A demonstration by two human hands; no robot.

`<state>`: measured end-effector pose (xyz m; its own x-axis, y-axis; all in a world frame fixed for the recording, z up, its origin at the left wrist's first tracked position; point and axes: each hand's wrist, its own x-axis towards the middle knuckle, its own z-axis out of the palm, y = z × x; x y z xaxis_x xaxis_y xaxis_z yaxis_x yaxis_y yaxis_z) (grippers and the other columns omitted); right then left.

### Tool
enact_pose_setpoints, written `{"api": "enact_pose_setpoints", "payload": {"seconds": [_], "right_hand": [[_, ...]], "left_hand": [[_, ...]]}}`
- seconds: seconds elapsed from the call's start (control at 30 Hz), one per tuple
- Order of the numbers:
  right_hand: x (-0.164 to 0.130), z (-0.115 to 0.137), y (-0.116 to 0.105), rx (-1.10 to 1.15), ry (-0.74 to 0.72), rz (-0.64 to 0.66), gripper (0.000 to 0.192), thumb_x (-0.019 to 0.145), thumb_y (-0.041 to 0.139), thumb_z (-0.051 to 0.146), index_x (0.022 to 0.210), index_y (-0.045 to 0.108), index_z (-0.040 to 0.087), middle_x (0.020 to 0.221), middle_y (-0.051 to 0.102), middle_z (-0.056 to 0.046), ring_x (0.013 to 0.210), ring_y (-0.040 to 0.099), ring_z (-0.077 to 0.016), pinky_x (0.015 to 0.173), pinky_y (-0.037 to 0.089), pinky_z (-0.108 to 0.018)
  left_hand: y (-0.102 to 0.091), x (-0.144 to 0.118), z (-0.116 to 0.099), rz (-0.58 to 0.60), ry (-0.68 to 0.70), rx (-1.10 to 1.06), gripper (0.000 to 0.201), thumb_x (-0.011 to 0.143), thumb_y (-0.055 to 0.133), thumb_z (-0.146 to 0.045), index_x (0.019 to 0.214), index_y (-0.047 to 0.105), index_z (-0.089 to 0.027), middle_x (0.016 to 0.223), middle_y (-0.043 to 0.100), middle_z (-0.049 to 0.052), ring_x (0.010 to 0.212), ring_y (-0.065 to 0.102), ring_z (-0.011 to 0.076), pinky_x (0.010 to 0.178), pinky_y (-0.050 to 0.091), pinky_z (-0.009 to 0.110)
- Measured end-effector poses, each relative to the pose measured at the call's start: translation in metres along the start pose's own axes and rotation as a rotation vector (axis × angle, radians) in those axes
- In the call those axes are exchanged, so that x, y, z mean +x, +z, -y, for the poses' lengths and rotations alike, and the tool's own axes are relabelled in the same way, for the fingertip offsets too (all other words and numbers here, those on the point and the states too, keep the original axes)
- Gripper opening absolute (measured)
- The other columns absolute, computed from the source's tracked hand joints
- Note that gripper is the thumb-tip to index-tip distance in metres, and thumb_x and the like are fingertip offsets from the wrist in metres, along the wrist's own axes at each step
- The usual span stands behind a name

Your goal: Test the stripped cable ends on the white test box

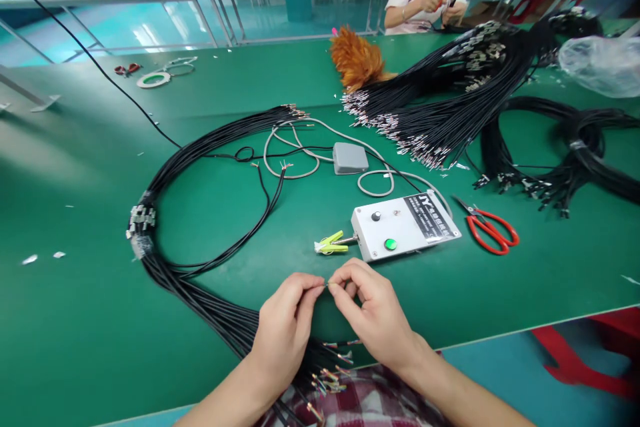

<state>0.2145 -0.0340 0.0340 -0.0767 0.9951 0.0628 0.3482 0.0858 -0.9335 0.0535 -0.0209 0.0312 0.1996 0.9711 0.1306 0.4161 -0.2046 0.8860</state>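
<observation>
Left hand (pixel 287 320) and right hand (pixel 373 307): fingertips pinching one thin stripped wire end (pixel 327 285) between them, just above the green table (pixel 100 320) near its front edge. Behind, close: white control box (pixel 403 223) with yellow-green clip (pixel 331 243); beneath the wrists, black cable bundle (pixel 200 293) (loose ends fanned). Best handled, judging from the grip: pinch kept close to the tip, strands held straight, neighbouring ends left clear.

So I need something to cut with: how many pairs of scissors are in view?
2 for sure: red scissors right of the white control box, and a small red pair far left by the tape roll. The co-worker's hands may hold another red tool.
</observation>
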Motion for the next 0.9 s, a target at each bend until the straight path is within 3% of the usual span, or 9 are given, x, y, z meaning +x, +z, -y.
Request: {"api": "enact_pose_setpoints", "payload": {"seconds": [0.1,0.23,0.4,0.5,0.67,0.8,0.9], "right_hand": [[0.000,-0.005,0.000,-0.041,-0.022,-0.009,0.012,0.093,0.051,0.018,0.084,0.058,0.020,0.082,0.058,0.000,0.062,0.053,-0.0106,0.062,0.041,-0.025],[-0.001,-0.012,-0.004,-0.119,-0.020,0.000,0.014,0.095,0.050,0.020,0.087,0.061,0.020,0.082,0.061,0.000,0.060,0.054,-0.0110,0.062,0.043,-0.025],[-0.001,-0.004,-0.010,-0.536,-0.133,0.020,0.017,0.093,0.060,0.021,0.109,0.062,0.017,0.103,0.068,-0.006,0.071,0.063,-0.0161,0.062,0.041,-0.028],[0.006,0.002,-0.009,-0.780,-0.320,0.076,0.010,0.095,0.057,0.021,0.095,0.067,0.017,0.087,0.069,-0.003,0.069,0.063,-0.0176,0.061,0.036,-0.031],[0.020,0.004,-0.016,-0.935,-0.529,0.100,0.020,0.097,0.055,0.020,0.080,0.066,0.020,0.073,0.067,0.001,0.065,0.056,-0.0161,0.061,0.029,-0.033],[0.038,0.010,-0.027,-1.046,-0.503,0.035,0.004,0.090,0.066,0.022,0.091,0.068,0.018,0.090,0.072,-0.002,0.084,0.058,-0.0208,0.070,0.031,-0.034],[0.055,0.013,-0.027,-1.158,-0.418,0.087,0.013,0.087,0.070,0.019,0.099,0.067,0.016,0.102,0.072,-0.006,0.094,0.057,-0.0230,0.076,0.031,-0.036]], "left_hand": [[0.002,0.001,0.006,0.012,0.063,0.045,0.014,0.089,0.056,-0.015,0.089,0.069,-0.022,0.081,0.073,0.002,0.073,0.068,0.0170,0.072,0.053,0.024],[0.004,0.009,0.008,0.051,-0.082,-0.035,0.013,0.090,0.057,-0.021,0.083,0.068,-0.020,0.073,0.071,0.000,0.066,0.066,0.0154,0.062,0.051,0.022],[0.001,0.016,0.006,0.096,-0.137,-0.094,0.014,0.089,0.058,-0.024,0.080,0.067,-0.020,0.071,0.069,0.000,0.065,0.065,0.0157,0.061,0.050,0.022],[-0.002,0.017,0.006,0.123,-0.084,-0.066,0.015,0.090,0.056,-0.023,0.080,0.066,-0.020,0.074,0.071,0.000,0.066,0.066,0.0161,0.064,0.051,0.024],[-0.009,0.021,0.007,0.119,0.070,0.042,0.015,0.090,0.054,-0.021,0.081,0.067,-0.022,0.077,0.071,0.002,0.070,0.066,0.0174,0.070,0.052,0.026],[-0.015,0.030,0.008,0.039,-0.015,0.032,0.014,0.090,0.054,-0.024,0.082,0.065,-0.020,0.073,0.070,0.001,0.065,0.065,0.0164,0.064,0.050,0.025],[-0.016,0.037,0.010,0.029,-0.097,-0.021,0.014,0.089,0.056,-0.026,0.080,0.065,-0.019,0.070,0.069,0.001,0.064,0.065,0.0162,0.061,0.049,0.024]]}}
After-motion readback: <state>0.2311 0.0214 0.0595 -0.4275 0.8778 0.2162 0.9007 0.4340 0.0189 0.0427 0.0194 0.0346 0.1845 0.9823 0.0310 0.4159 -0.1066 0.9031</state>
